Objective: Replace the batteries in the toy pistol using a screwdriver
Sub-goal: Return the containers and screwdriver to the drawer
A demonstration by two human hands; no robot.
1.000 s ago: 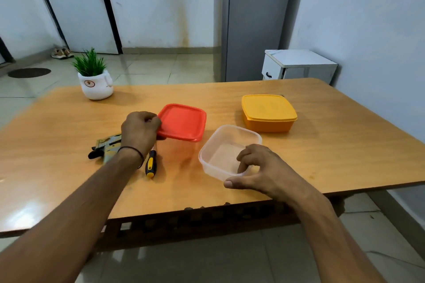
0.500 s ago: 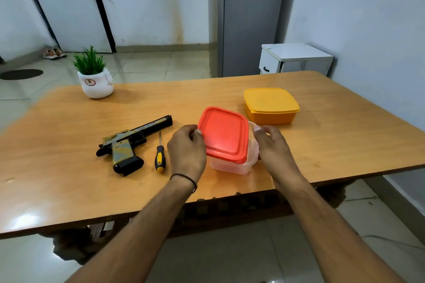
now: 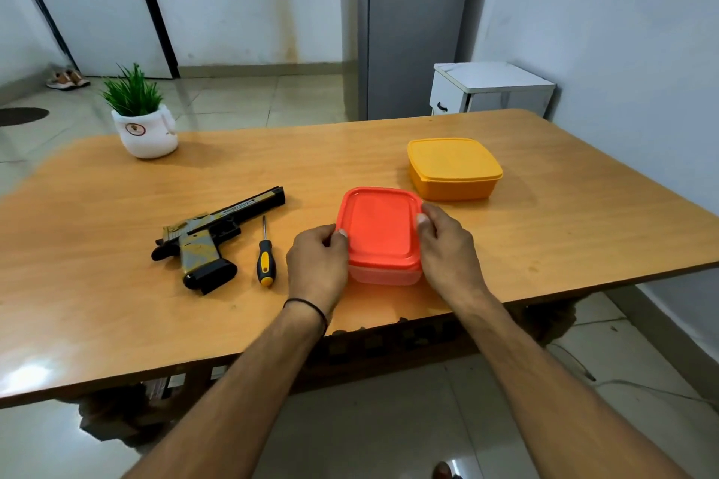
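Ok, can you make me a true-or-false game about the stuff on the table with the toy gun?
1. The left hand and right hand both hold the red-lidded box. True.
2. The screwdriver lies between the toy pistol and the left hand. True.
3. The yellow box has no lid. False: its lid is on.
4. The plant pot touches the toy pistol. False: it stands apart, farther back.

White walls (image 3: 603, 31), stained low at the far side; pale glossy floor tiles (image 3: 241, 101). Wooden table (image 3: 564, 229) fills the near ground, with a bright patch of reflected light at its near left. Far: tall grey cabinet (image 3: 408, 23), small white cupboard (image 3: 490, 89) to its right; far left a white door (image 3: 97, 4), shoes (image 3: 68, 79) and a dark round mat (image 3: 21, 116).
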